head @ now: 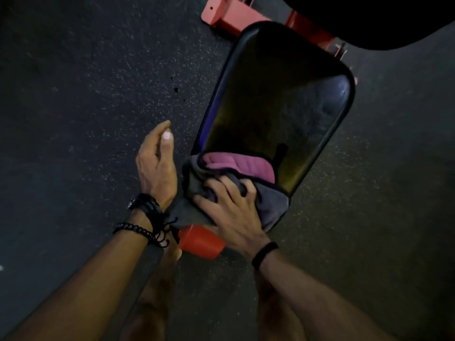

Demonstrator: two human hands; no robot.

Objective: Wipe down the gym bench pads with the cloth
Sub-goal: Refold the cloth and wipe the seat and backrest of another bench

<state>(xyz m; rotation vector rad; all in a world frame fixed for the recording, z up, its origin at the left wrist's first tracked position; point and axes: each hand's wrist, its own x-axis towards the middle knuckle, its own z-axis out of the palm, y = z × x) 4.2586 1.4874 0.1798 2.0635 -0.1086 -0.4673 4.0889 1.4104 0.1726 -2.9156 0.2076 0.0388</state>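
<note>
We look down on a black bench pad (275, 104) that runs away from us over a dark speckled floor (86, 82); our right hand (234, 207) presses on a bunched cloth (246, 166) at the pad's near end, fingers curled into its folds and gripping it; the cloth shows grey on the outside and pink where it folds open, and part of it hangs over the near edge; our left hand (156, 166) hovers just beside the pad's left edge, fingers relaxed and holding nothing, apart from the cloth; dark bracelets (147, 217) circle the left wrist and a black band (264, 254) the right; red frame parts (202, 242) show under the near end and beyond the far end.
</note>
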